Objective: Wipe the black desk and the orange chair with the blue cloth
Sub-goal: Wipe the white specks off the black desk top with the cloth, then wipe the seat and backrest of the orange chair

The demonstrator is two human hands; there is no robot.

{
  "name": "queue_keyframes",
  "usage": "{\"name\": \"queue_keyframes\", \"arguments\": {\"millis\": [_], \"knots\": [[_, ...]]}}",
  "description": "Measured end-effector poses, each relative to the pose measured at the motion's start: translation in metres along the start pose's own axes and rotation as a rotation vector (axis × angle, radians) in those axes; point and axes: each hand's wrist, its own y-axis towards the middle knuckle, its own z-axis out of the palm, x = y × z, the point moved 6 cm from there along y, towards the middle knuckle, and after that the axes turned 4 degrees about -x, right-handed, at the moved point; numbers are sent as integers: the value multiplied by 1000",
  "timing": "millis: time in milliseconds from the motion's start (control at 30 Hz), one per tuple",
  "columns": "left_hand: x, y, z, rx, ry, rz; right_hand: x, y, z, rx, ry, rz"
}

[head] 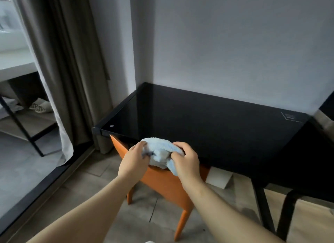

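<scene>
- My two bare forearms came in from the bottom edge and met in front of the near edge of the desk [207, 127].
- My left hand [134, 160] gripped the left side of the blue cloth [159, 153], fingers curled into its folds.
- My right hand [186, 161] was clamped on the cloth's right side, and a loose tail of cloth hung down below that hand.
- The cloth was bunched into a lump between both hands, at the desk's near edge towards its left end. I could not tell whether it touched the desk top.
- The orange chair [162, 185] stood tucked under the desk's near edge, directly below the cloth. Its back faced me and two of its orange legs stood on the floor [101, 179].
- A flat white box [219, 177] sat on the floor beneath the desk, just right of the chair.
- The desk had a glossy black top and black legs [265, 215] under its right end.
- A small round mark [111, 125] sat by the desk's near-left corner, and a white printed outline [290, 116] by its far-right corner.
- Left of the desk hung a grey-brown curtain [72, 71], with a pale sheer one beside it.
- Further left of the desk, beyond the curtains, a pair of slippers [40, 106] lay on a low shelf.
- A plain pale wall [235, 43] rose right behind the desk's far edge.
</scene>
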Motion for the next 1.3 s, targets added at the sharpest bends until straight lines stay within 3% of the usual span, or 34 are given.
{"name": "queue_keyframes", "arguments": {"millis": [233,333,433,567,667,867,1133,1200,1300], "knots": [[3,-73,31,118,29,-64,-57,-38,-45,33,-214,90],[6,-85,39,116,-38,-149,-74,-40,-41,235,-361,154],[13,-102,61,224,134,-158,-110,-43,-45,386,-393,280],[22,-120,87,325,228,-300,-154,-46,-64,488,-406,411],[16,-122,97,289,196,-321,-166,-39,-79,471,-405,465],[12,-110,94,64,-27,-476,-146,-7,-81,291,-249,436],[19,-78,83,-77,-279,-669,-155,-20,-49,271,182,960],[28,-72,79,-76,-297,-699,-151,-24,-31,293,290,1022],[40,-63,72,-78,-327,-707,-145,-26,-4,191,451,989]]}}
